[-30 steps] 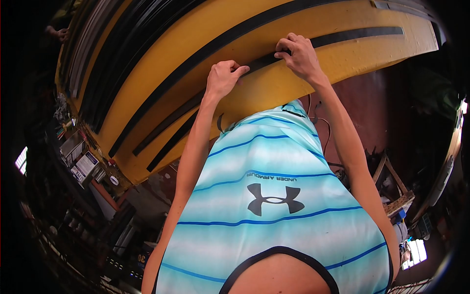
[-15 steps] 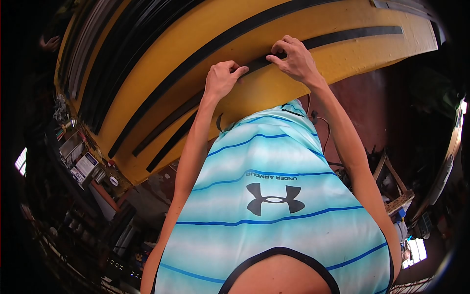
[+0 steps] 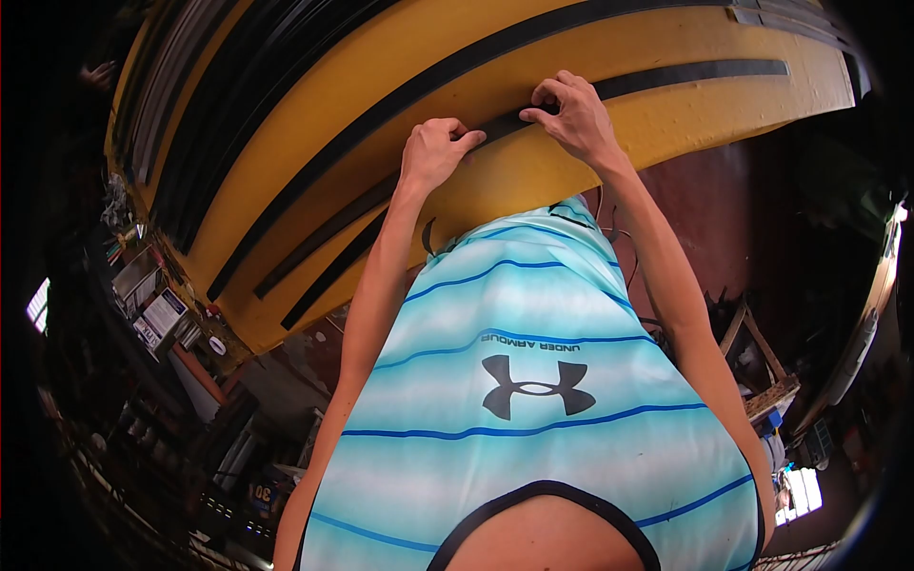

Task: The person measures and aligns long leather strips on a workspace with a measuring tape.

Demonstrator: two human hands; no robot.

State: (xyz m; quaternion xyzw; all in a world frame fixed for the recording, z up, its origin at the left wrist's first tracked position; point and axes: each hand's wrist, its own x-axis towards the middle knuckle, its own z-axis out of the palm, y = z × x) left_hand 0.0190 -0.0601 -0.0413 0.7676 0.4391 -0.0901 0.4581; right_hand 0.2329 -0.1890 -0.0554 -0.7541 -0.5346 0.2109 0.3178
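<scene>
A long, narrow black strip lies curved across a yellow tabletop. My left hand is closed at the strip's near edge, its thumb and curled index finger together; the fingertips are partly hidden. To its right, my right hand pinches the same strip, thumb below and bent fingers above. A short length of the strip shows between the two hands. Left of my left wrist lie a dark brownish strip and a shorter black strip; whether either joins the strip in my hands is hidden.
Farther in, a longer black strip runs parallel, with many dark strips bunched at the upper left. Grey strips lie at the top right corner. A wooden frame stands low on the right. Another person's hand shows at far left.
Both hands keep nearly the same hold on the strip. The view has shifted very slightly.
</scene>
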